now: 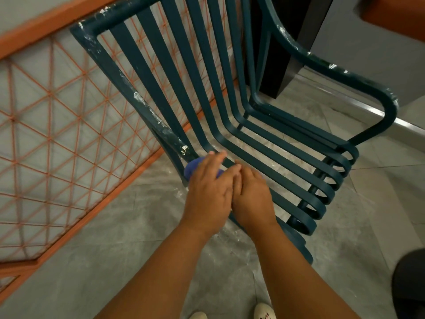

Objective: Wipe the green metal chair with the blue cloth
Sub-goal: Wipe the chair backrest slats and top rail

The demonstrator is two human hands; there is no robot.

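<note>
The green metal chair (264, 143) fills the middle of the view, its slatted back running up and its curved seat slats to the right. White specks mark its left frame bar and right armrest. The blue cloth (194, 168) lies bunched at the seat's near left corner, mostly covered. My left hand (208, 192) presses on the cloth with its fingers stretched forward. My right hand (251, 199) lies flat right beside it on the seat's front slat, fingers touching the left hand. What is under the right palm is hidden.
An orange lattice railing (57, 125) runs along the left behind the chair. A dark post (282, 54) and a grey wall stand at the upper right. Grey floor tiles (128, 238) with white dust lie below. My shoes (264, 311) show at the bottom edge.
</note>
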